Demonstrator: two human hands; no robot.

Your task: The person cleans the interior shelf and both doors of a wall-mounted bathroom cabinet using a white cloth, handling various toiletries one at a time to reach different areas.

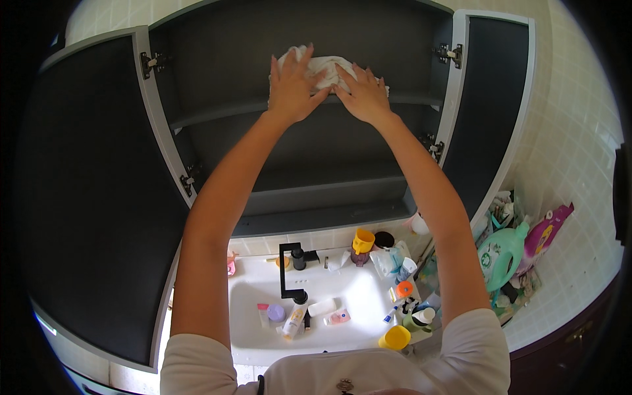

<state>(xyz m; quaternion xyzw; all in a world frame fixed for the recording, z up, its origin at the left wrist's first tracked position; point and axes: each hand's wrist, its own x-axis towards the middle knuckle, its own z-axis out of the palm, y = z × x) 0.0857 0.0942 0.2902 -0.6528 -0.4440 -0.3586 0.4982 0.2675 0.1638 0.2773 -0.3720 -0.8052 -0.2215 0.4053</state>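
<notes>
A crumpled white cloth lies at the front edge of the upper shelf in a dark grey wall cabinet. My left hand spreads over the cloth's left part, fingers pointing up. Over its right part is my right hand, with the thumbs of both hands close together. Both hands press the cloth from the front; their palms are hidden. Below them, the cabinet's lower shelf shows between my forearms.
Open cabinet doors stand at left and right. Beneath is a white sink holding several tubes and bottles, under a black faucet. Cups, including a yellow cup, crowd its right rim. A green jug stands farther right.
</notes>
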